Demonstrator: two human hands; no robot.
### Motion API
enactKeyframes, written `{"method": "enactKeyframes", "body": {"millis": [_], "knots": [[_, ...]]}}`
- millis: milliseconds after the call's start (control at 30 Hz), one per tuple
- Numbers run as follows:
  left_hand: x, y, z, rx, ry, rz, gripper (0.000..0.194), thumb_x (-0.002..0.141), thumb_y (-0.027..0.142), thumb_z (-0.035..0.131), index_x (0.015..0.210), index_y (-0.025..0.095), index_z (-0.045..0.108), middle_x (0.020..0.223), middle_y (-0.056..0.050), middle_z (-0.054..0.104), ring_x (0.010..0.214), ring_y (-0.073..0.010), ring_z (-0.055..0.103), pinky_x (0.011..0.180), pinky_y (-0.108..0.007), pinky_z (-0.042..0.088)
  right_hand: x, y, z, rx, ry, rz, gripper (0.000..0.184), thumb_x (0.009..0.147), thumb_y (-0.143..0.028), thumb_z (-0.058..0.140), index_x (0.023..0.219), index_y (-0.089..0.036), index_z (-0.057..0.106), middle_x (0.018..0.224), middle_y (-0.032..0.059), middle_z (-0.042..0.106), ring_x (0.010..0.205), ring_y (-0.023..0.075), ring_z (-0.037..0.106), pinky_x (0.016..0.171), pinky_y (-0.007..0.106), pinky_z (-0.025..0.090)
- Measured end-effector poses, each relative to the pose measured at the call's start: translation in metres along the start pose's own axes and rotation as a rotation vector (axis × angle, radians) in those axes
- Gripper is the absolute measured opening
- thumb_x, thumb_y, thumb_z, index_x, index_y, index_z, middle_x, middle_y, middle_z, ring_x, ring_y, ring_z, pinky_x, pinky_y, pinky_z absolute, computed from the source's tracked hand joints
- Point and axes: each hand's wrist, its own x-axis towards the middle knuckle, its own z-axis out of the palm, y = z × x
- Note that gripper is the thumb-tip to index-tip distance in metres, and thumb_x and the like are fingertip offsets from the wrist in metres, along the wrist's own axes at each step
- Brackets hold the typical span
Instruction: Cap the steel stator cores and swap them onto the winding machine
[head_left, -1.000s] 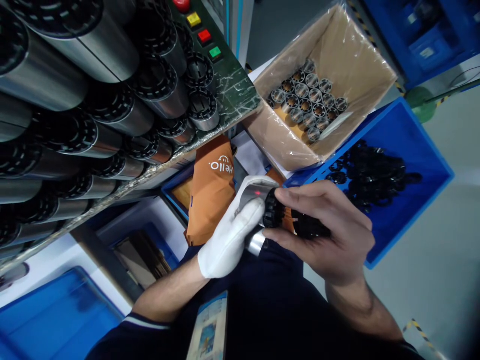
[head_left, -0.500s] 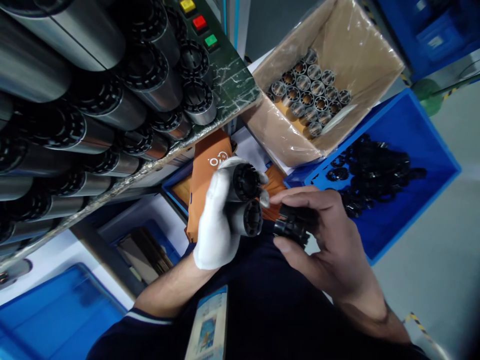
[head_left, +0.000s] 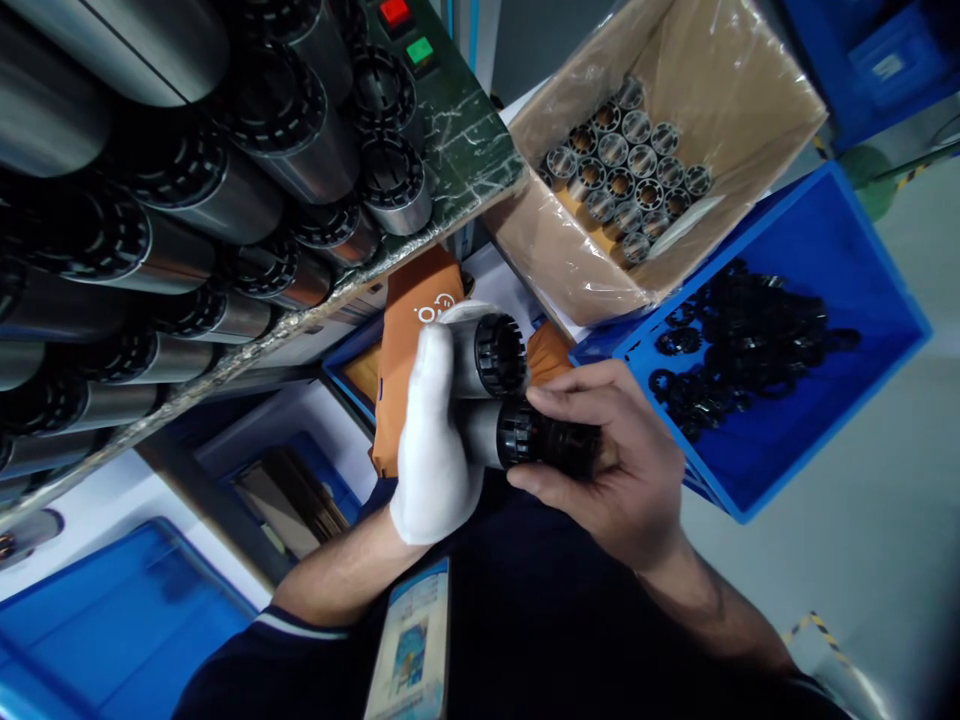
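My left hand [head_left: 435,455], in a white glove, is wrapped around two grey metal cylinders, one above the other, open ends facing right. The upper cylinder [head_left: 465,365] has a black slotted plastic ring [head_left: 501,355] at its end. Against the end of the lower cylinder [head_left: 480,432] sits a black toothed plastic ring [head_left: 517,433]. My bare right hand [head_left: 634,475] grips black plastic parts [head_left: 562,445] in line with that cylinder, fingers and thumb on either side. How far the toothed ring goes into the cylinder is hidden.
Many metal cylinders with black slotted ends [head_left: 394,180] stand on the green bench [head_left: 472,150] at left. A plastic-lined cardboard box [head_left: 735,110] holds rows of small cylinders. Beside it, a blue bin [head_left: 840,400] contains black plastic parts. An orange bag [head_left: 397,360] lies below the bench.
My right hand has moved left, bringing the black plastic parts from apart to against the lower cylinder's end. The left hand keeps both cylinders, now turned slightly. The camera view has shifted slightly.
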Motion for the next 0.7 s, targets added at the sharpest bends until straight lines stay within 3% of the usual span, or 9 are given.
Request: {"method": "enactKeyframes", "body": {"millis": [133,300,400,533,633,700], "knots": [[0.002,0.002,-0.003,0.023,-0.045,0.016,0.043,0.117,0.060,0.062,0.124,0.027,0.088,0.133,-0.005,0.086,0.140,-0.0336,0.077,0.127,-0.047,0.062,0.001,0.001,-0.003,0.006,-0.038,-0.036,0.044,0.096,-0.036,0.102,0.133,-0.023,0.083,0.127,0.0058,0.076,0.114,0.0200,0.076,0.096,0.032,0.067],[0.004,0.006,-0.011,0.106,-0.148,0.055,0.042,0.119,0.054,0.062,0.130,0.022,0.088,0.142,-0.007,0.085,0.146,-0.0312,0.074,0.135,-0.043,0.055,-0.002,-0.002,-0.002,-0.042,-0.001,0.001,0.046,0.092,-0.034,0.106,0.132,-0.024,0.084,0.122,0.0052,0.077,0.110,0.0213,0.077,0.100,0.036,0.069],[0.005,0.006,-0.013,0.169,-0.149,0.081,0.039,0.118,0.053,0.064,0.127,0.024,0.088,0.136,-0.006,0.086,0.141,-0.0307,0.078,0.131,-0.043,0.058,-0.003,-0.005,-0.002,-0.080,-0.018,-0.026,0.042,0.094,-0.035,0.104,0.130,-0.023,0.084,0.115,0.0048,0.076,0.106,0.0204,0.078,0.098,0.033,0.070],[0.004,0.003,-0.010,0.174,-0.088,0.110,0.041,0.117,0.058,0.064,0.125,0.027,0.089,0.137,-0.003,0.087,0.142,-0.0312,0.078,0.129,-0.043,0.061,-0.004,-0.003,0.002,-0.138,-0.017,-0.067,0.039,0.103,-0.039,0.096,0.135,-0.023,0.081,0.117,0.0052,0.074,0.111,0.0204,0.077,0.102,0.032,0.071],[0.004,0.001,-0.006,0.097,0.044,0.043,0.053,0.116,0.070,0.058,0.133,0.027,0.086,0.138,-0.004,0.087,0.151,-0.0334,0.073,0.134,-0.046,0.057,-0.003,0.003,0.008,-0.159,-0.001,-0.071,0.044,0.118,-0.050,0.072,0.154,-0.024,0.072,0.128,0.0076,0.075,0.120,0.0219,0.074,0.109,0.037,0.070],[0.003,0.002,-0.005,0.071,0.086,-0.024,0.055,0.116,0.071,0.058,0.135,0.026,0.082,0.142,-0.007,0.085,0.158,-0.0344,0.067,0.139,-0.052,0.052,-0.002,0.007,0.013,-0.159,0.052,-0.077,0.049,0.120,-0.053,0.067,0.160,-0.025,0.067,0.128,0.0077,0.077,0.117,0.0232,0.073,0.105,0.039,0.071]]}}
